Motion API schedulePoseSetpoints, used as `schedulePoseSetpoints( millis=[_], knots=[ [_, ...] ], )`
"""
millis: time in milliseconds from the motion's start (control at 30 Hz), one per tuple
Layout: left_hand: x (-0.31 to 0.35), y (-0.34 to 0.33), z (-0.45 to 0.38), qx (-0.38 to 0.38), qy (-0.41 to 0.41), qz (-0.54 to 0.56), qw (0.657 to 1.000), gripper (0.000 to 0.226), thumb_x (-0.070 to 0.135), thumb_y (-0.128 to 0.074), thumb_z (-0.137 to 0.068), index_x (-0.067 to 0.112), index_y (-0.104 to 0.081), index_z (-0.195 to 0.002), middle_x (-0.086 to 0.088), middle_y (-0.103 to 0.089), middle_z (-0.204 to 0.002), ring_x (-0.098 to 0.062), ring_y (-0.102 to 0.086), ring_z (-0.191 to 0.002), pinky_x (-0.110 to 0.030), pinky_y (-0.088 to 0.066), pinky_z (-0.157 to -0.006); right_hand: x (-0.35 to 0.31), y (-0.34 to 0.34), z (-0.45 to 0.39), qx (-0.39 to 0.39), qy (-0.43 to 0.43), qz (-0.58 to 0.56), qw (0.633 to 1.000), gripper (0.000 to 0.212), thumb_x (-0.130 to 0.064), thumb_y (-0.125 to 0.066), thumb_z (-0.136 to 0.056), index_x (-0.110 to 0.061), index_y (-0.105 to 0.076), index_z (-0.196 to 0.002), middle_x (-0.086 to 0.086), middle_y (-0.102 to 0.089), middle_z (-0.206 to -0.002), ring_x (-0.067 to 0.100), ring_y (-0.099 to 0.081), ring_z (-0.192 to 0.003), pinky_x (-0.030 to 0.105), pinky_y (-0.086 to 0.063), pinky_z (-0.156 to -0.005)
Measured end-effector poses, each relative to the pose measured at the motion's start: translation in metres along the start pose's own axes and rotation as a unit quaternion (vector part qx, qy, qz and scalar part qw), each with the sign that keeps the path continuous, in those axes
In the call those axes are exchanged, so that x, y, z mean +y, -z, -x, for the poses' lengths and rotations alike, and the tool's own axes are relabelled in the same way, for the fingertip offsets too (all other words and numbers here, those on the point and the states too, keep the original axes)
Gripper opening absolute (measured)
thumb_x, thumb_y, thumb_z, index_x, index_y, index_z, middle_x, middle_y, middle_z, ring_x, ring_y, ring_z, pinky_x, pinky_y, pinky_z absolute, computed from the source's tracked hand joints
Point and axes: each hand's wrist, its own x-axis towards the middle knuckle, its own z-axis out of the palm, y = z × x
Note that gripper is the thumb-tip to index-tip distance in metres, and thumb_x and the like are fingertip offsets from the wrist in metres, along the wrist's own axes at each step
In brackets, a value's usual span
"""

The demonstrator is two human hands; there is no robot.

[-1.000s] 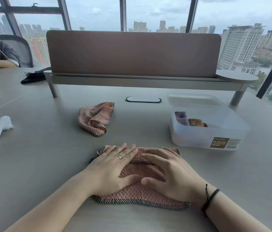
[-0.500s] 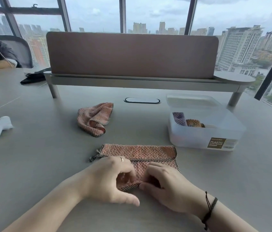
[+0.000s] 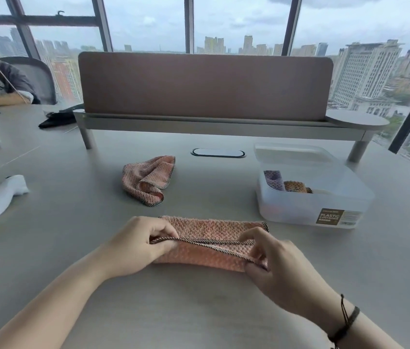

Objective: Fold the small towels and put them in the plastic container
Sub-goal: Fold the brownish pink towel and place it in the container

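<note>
Desk (image 3: 47, 248), crumpled towel (image 3: 148, 178) behind hands' towel (image 3: 211, 244)

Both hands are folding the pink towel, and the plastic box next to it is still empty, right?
Not quite. The head view shows the plastic container is not empty: a purple towel and an orange towel already sit inside. The rest holds: the left hand and right hand both pinch the pink towel.
</note>
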Motion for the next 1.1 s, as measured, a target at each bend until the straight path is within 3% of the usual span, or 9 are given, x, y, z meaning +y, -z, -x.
schedulePoseSetpoints(
  millis=[133,233,400,533,667,767,833,1000,1100],
  knots=[
    [-0.006,-0.003,-0.004,0.077,0.032,-0.054,0.995,0.011,0.029,-0.081,-0.080,0.032,-0.071,-0.081,0.016,-0.060,-0.060,0.010,-0.051,-0.054,-0.010,-0.035,-0.053,0.022,0.012,-0.012,0.057,-0.086,-0.116,0.988,0.023,-0.024,-0.074,-0.082,-0.038,-0.061,-0.095,-0.001,-0.067,-0.065,0.008,-0.054,-0.052,0.027,-0.047,-0.057],
    [-0.008,-0.006,-0.006,0.094,0.057,-0.086,0.990,0.015,0.035,-0.083,-0.077,0.037,-0.069,-0.081,0.013,-0.063,-0.073,0.009,-0.055,-0.064,-0.010,-0.035,-0.057,0.030,0.010,-0.018,0.041,-0.111,-0.112,0.987,0.025,-0.028,-0.075,-0.083,-0.040,-0.060,-0.099,-0.004,-0.069,-0.066,0.008,-0.060,-0.054,0.030,-0.051,-0.058],
    [-0.007,-0.009,-0.004,0.083,0.059,-0.123,0.987,0.013,0.038,-0.081,-0.078,0.040,-0.068,-0.082,0.020,-0.061,-0.074,0.017,-0.054,-0.069,-0.005,-0.033,-0.058,0.033,-0.003,-0.016,0.032,-0.117,-0.034,0.992,0.014,-0.029,-0.072,-0.081,-0.042,-0.069,-0.085,-0.010,-0.064,-0.063,0.001,-0.058,-0.062,0.019,-0.045,-0.057],
    [-0.005,-0.013,-0.001,0.133,0.042,-0.221,0.965,0.011,0.047,-0.075,-0.080,0.041,-0.070,-0.088,0.019,-0.058,-0.090,-0.003,-0.059,-0.081,-0.025,-0.045,-0.066,0.029,-0.004,-0.013,0.040,-0.103,0.017,0.994,0.009,-0.029,-0.070,-0.080,-0.038,-0.070,-0.083,-0.014,-0.062,-0.064,0.004,-0.058,-0.064,0.022,-0.048,-0.062],
    [0.003,-0.024,0.000,0.196,-0.050,-0.271,0.941,0.008,0.038,-0.082,-0.073,0.034,-0.076,-0.075,0.013,-0.052,-0.075,-0.016,-0.060,-0.072,-0.025,-0.041,-0.056,0.028,-0.004,-0.012,0.033,-0.077,0.072,0.994,0.011,-0.048,-0.068,-0.079,-0.038,-0.066,-0.084,-0.019,-0.054,-0.089,0.004,-0.054,-0.083,0.023,-0.045,-0.071],
    [0.008,-0.034,-0.001,0.184,-0.081,-0.327,0.923,0.035,0.059,-0.056,-0.081,0.033,-0.075,-0.068,0.013,-0.055,-0.064,-0.014,-0.060,-0.067,-0.025,-0.036,-0.053,0.030,0.003,-0.019,0.044,-0.018,0.097,0.994,0.037,-0.071,-0.049,-0.081,-0.042,-0.067,-0.094,-0.024,-0.051,-0.121,0.002,-0.047,-0.110,0.028,-0.039,-0.092],
    [0.009,-0.039,-0.002,0.156,-0.072,-0.360,0.917,0.049,0.067,-0.042,-0.083,0.033,-0.076,-0.069,0.012,-0.061,-0.064,-0.012,-0.062,-0.072,-0.027,-0.043,-0.057,0.030,0.006,-0.026,0.007,0.006,0.099,0.995,0.047,-0.075,-0.034,-0.085,-0.044,-0.066,-0.101,-0.024,-0.049,-0.134,0.001,-0.042,-0.125,0.029,-0.032,-0.103],
    [0.008,-0.040,-0.006,0.107,-0.015,-0.385,0.917,0.069,0.076,-0.024,-0.085,0.032,-0.076,-0.097,0.010,-0.070,-0.094,-0.016,-0.064,-0.095,-0.036,-0.048,-0.077,0.017,0.005,-0.028,-0.022,0.038,0.105,0.994,0.056,-0.077,-0.032,-0.084,-0.037,-0.065,-0.104,-0.022,-0.063,-0.083,0.001,-0.057,-0.092,0.027,-0.039,-0.096],
    [0.005,-0.035,-0.013,0.075,0.021,-0.371,0.926,0.082,0.080,-0.012,-0.084,0.032,-0.067,-0.121,0.008,-0.065,-0.127,-0.017,-0.057,-0.121,-0.039,-0.044,-0.098,0.000,0.009,-0.021,-0.068,0.076,0.061,0.993,0.051,-0.076,-0.040,-0.083,-0.039,-0.064,-0.107,-0.021,-0.067,-0.079,0.000,-0.060,-0.081,0.020,-0.042,-0.083]
  ],
)
